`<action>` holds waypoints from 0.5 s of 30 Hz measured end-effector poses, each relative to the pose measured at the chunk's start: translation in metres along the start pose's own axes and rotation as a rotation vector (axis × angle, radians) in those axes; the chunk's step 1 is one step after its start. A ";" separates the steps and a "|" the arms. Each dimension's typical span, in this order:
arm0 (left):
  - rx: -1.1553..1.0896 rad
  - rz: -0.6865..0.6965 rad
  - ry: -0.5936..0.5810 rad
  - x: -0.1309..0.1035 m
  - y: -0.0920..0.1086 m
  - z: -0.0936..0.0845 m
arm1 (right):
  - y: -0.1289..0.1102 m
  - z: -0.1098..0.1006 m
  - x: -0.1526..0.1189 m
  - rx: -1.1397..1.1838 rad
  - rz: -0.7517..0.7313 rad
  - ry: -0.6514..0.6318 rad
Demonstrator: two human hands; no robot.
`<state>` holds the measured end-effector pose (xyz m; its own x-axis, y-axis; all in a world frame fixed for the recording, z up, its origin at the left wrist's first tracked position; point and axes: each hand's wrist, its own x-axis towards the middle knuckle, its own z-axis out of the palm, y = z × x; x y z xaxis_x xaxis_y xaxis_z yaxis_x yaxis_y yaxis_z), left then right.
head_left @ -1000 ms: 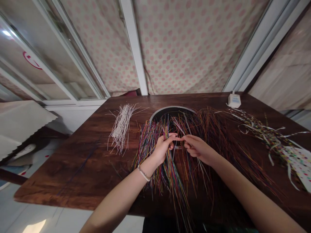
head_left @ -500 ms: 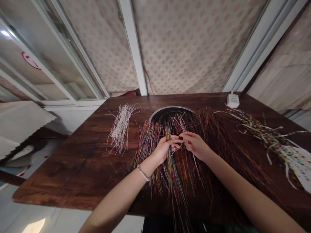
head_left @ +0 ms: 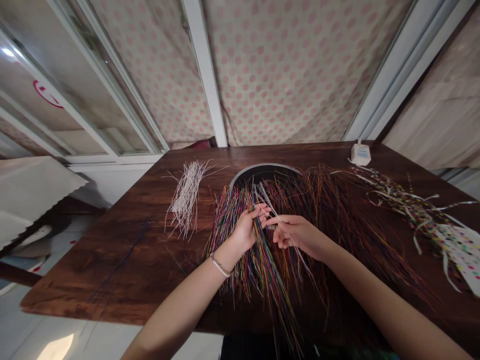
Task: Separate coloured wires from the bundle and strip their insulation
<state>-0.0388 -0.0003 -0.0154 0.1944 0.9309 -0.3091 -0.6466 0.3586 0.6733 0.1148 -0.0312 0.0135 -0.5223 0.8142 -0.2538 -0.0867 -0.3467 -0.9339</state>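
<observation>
My left hand point(head_left: 246, 229), with a bead bracelet at the wrist, is wrapped round a bundle of long thin multicoloured wires point(head_left: 276, 287) whose lower ends hang toward me. Just right of it, my right hand point(head_left: 302, 234) has its fingers curled, with a few thin white wires point(head_left: 306, 269) running through them. The two hands' fingertips meet or nearly meet at the bundle. Under and beside the left hand lies a wide spread of loose multicoloured wires point(head_left: 228, 212). Exactly where the white wires cross the bundle is hard to make out.
A loose pile of white wires point(head_left: 186, 197) lies left on the dark wooden table point(head_left: 123, 240). Behind my hands is a round black inset with a silver rim point(head_left: 264, 165). Reddish-brown wires point(head_left: 337, 220), a small white box point(head_left: 360, 154) and spotted ribbons point(head_left: 407, 195) lie to the right.
My right hand has moved slightly lower and its fingers have shifted. The white wires now slant past the left fingertips. The lower ends of the coloured bundle have swung right.
</observation>
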 end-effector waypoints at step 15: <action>-0.032 0.115 -0.182 -0.007 0.002 0.005 | 0.029 0.022 0.010 -0.516 -0.113 0.105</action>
<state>-0.0378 -0.0055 -0.0089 0.2461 0.9637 -0.1038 -0.6948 0.2501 0.6744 0.0885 -0.0434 -0.0103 -0.4436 0.8847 -0.1436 0.3048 -0.0017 -0.9524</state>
